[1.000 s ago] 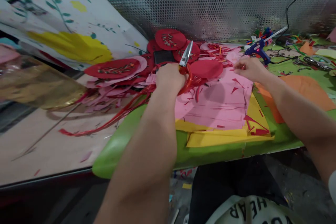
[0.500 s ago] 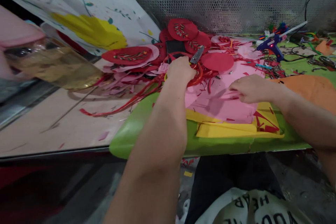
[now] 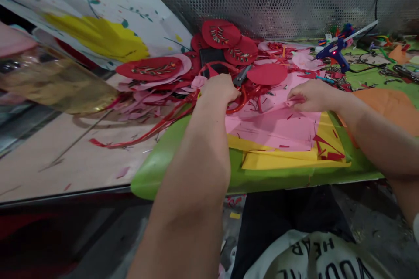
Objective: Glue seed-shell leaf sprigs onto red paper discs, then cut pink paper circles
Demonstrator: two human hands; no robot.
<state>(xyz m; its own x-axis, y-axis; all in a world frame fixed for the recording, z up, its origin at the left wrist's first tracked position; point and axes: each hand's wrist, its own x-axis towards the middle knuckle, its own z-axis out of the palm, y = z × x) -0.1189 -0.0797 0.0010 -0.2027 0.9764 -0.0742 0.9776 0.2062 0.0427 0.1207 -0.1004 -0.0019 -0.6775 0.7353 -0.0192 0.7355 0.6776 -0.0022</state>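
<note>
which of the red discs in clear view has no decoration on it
The red disc just right of the scissors: its face is plain, while the other clearly visible discs carry sprig-like decoration.

Dim, cool light, seemingly from overhead, lies evenly across the table (image 3: 81,152), leaving the space below nearly black at lower left. Soft-edged shadow dulls the pink paper (image 3: 278,128); a pale sheen marks the green cover (image 3: 152,159). One red light glows on the glue gun (image 3: 339,51). Fine detail looks smeared, and wide-angle distortion stretches the left forearm (image 3: 190,174)
</note>
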